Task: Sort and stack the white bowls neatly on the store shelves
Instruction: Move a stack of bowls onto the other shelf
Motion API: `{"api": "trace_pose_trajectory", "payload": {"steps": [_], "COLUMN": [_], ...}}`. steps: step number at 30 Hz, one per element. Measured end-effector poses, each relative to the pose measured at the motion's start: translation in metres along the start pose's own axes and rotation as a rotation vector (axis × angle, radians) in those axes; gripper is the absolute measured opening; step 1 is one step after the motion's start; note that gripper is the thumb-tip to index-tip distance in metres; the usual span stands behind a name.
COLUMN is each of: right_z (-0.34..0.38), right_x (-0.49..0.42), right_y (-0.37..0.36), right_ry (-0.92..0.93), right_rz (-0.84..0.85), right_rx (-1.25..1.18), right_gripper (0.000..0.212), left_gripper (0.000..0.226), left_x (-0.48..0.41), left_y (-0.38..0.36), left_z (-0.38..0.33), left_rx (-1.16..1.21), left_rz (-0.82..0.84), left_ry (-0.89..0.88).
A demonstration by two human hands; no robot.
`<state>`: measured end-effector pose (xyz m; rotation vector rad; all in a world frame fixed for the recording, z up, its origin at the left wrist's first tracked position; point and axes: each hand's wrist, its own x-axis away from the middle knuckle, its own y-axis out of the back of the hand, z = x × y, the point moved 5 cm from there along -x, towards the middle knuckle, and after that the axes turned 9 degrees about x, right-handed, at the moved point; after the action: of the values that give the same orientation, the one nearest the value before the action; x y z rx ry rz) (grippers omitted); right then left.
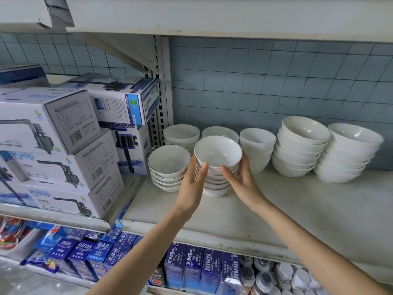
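Both hands are cupped round the middle stack of white bowls (pixel 218 154): left hand (pixel 191 184) on its left side, right hand (pixel 243 182) on its right, thumbs on the near face. The stack's low on the shelf (pixel 297 205), just right of a dark-rimmed stack (pixel 169 165).

Pale blue tiled wall (pixel 276 81) behind a white perforated upright (pixel 158 81), with pump boxes (pixel 53 135) stacked left.
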<state>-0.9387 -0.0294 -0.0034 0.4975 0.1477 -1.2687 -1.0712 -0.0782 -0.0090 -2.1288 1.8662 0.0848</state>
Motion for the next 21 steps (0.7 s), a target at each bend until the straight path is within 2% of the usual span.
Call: {"api": "trace_pose_trajectory", "payload": {"steps": [3,6,11,21], "right_z": [0.002,0.004,0.005,0.006], "right_x": [0.001,0.002,0.005,0.007], "right_y": [0.001,0.002,0.005,0.014], "right_ry": [-0.003,-0.020,-0.063,-0.112], "right_rz": [0.012,0.030,0.056,0.062], "right_rx": [0.015,0.021,0.026,0.038], "right_gripper": [0.061,0.067,0.075,0.089], "left_gripper": [0.074,0.061,0.017,0.022], "left_x": [0.003,0.003,0.003,0.011], "left_y": [-0.002,0.000,0.003,0.014], "left_z": [-0.003,-0.008,-0.014,-0.015], "left_rx": [0.043,0.040,0.006,-0.015], "left_rz": [0.024,0.044,0.057,0.091], "left_ry": [0.063,0.067,0.069,0.093]}}
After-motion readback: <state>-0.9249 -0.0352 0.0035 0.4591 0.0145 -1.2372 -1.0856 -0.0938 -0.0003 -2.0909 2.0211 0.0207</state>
